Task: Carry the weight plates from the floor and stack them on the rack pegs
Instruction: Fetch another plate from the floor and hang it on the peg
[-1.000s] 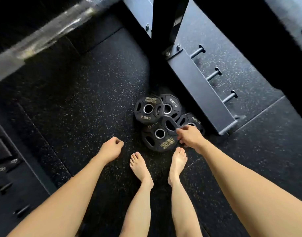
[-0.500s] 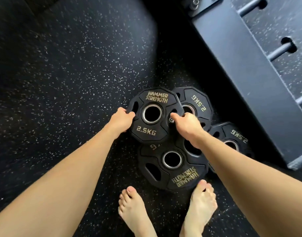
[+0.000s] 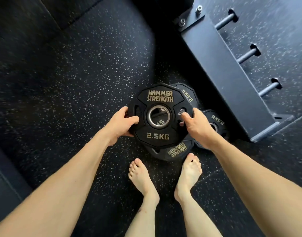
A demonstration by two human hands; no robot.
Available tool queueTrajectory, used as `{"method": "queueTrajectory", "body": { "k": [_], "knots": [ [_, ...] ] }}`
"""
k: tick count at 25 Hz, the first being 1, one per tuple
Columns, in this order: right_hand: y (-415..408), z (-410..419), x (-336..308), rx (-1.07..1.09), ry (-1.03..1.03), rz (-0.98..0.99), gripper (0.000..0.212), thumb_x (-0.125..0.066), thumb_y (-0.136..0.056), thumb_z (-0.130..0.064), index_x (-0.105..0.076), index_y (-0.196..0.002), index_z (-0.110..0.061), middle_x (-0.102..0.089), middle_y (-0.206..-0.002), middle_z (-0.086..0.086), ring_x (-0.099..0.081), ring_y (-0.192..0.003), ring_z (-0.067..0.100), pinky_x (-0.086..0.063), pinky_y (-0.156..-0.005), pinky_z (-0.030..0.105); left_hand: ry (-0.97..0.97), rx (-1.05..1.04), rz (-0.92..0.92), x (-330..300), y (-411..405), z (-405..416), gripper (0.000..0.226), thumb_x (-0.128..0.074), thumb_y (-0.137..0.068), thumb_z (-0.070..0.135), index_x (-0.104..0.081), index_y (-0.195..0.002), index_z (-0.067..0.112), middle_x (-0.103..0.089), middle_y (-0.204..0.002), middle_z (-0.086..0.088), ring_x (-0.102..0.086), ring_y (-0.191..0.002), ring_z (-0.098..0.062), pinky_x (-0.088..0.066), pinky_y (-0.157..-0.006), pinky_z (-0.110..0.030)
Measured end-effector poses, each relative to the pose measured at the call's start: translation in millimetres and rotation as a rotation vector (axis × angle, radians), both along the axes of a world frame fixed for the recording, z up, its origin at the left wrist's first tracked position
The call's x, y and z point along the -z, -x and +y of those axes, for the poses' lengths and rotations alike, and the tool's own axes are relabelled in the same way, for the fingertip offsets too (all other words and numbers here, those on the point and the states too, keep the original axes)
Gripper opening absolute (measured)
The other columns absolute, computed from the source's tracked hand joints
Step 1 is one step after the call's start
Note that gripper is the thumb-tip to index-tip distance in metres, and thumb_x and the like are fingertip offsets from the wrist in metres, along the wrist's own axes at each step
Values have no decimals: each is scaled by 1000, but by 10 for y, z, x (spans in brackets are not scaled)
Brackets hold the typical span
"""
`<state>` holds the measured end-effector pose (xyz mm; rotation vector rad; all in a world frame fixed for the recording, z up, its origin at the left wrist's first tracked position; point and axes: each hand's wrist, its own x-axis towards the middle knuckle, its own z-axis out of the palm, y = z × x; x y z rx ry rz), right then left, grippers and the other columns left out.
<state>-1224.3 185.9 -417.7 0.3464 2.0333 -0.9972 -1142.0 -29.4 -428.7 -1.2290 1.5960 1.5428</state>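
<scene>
Down on the speckled black rubber floor [image 3: 81, 69], between our two hands, sits the 2.5 kg Hammer Strength plate [image 3: 159, 115], its lettered face turned up toward us. Our left hand [image 3: 120, 123] grips its left edge, thumb hooked into the left grip slot and fingers curled under the rim. Our right hand [image 3: 195, 124] grips the right edge, thumb pressed at the right grip slot with the fingers wrapped around the outside. We cannot tell whether the plate is clear of the pile below or touching it.

Beneath it lies a second plate [image 3: 174, 151], its lettering showing at the lower edge, just in front of our bare feet [image 3: 189, 171]. Another 2.5 kg plate [image 3: 187, 96] peeks out behind the held one, and a fourth [image 3: 217, 120] lies to the right, partly hidden by our right wrist.

To the right stands the dark rack base [image 3: 232, 79], with three metal pegs [image 3: 246, 56] sticking out of its far side, all bare. Two bolts [image 3: 199, 9] show at its upper end.
</scene>
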Motion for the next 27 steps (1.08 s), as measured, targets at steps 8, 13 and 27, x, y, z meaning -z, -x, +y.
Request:
{"method": "queueTrajectory", "body": {
  "k": [8, 13, 27],
  "knots": [
    [-301, 207, -2840, 193, 130, 39, 47, -54, -84, -44, -59, -117, -11, -68, -115, 6, -62, -109, 20, -48, -99, 47, 60, -126, 253, -2876, -354, 354, 35, -52, -66, 16, -57, -100, 15, -62, -92, 1, -55, -86, -16, -47, -75, -34],
    [-663, 302, -4500, 189, 297, 187, 42, -52, -92, -55, -60, -96, -14, -66, -97, 0, -61, -87, -1, -49, -79, 17, 101, -265, 452, -4550, -798, 573, 33, -48, -68, 8, -59, -99, 10, -61, -90, 0, -56, -87, -16, -48, -78, -34],
    [-1279, 86, -6284, -421, 652, 257, 41, -43, -96, -57, -57, -80, -22, -57, -76, -3, -52, -72, 12, -43, -66, 35, 476, -988, 788, -6457, -2329, 1394, 41, -38, -99, 48, -60, -115, 16, -65, -115, -4, -62, -107, -15, -50, -91, -30]
  ]
}}
